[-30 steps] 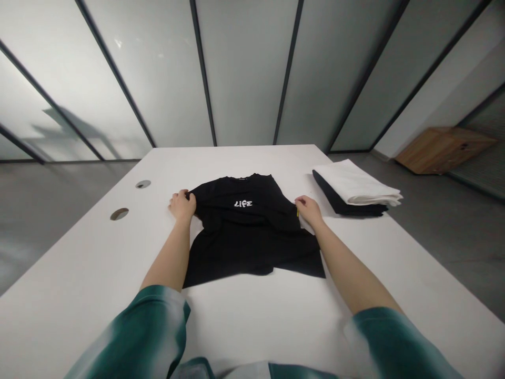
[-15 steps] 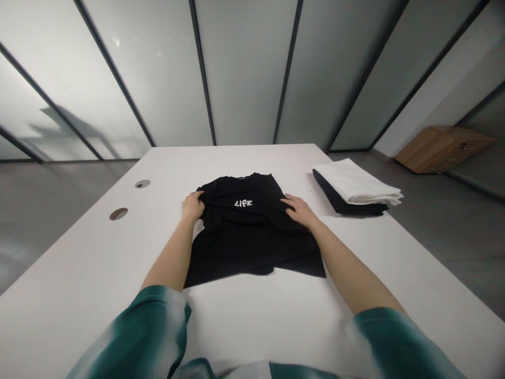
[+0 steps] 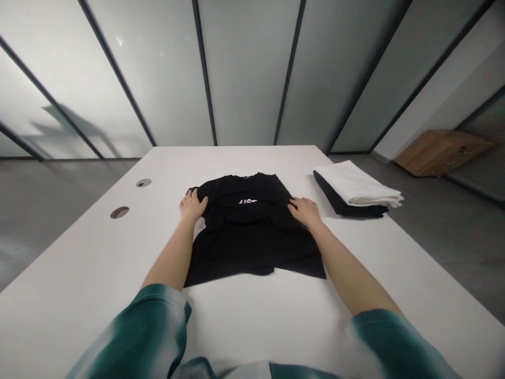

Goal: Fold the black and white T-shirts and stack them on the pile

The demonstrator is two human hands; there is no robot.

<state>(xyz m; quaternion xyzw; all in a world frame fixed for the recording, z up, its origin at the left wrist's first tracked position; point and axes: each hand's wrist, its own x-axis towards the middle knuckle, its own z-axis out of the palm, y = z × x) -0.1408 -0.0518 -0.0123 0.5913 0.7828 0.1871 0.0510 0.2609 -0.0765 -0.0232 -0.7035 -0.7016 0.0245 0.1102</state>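
A black T-shirt (image 3: 252,242) lies spread on the white table, its collar toward the far side and its hem toward me. White lettering runs across the chest, partly swallowed by a crosswise fold. On the left sleeve rests my left hand (image 3: 193,205), fingers spread and pressing the fabric flat. My right hand (image 3: 305,211) lies at the shirt's right side near the other sleeve, its fingers stretched out over the cloth edge. Neither hand is closed around the fabric. Wrinkles cross the middle of the shirt below the lettering.
A stack of folded cloth, white on top (image 3: 355,183) and black beneath (image 3: 347,209), sits at the table's right edge. Two round holes pierce the white table (image 3: 252,316) on the left. Behind stand frosted glass panels (image 3: 244,73); a wooden cabinet (image 3: 437,152) is at the right.
Both hands have moved a little outward, the left one opening its fingers over the sleeve. The shirt's upper part has widened, and the fold now covers more of the lettering.
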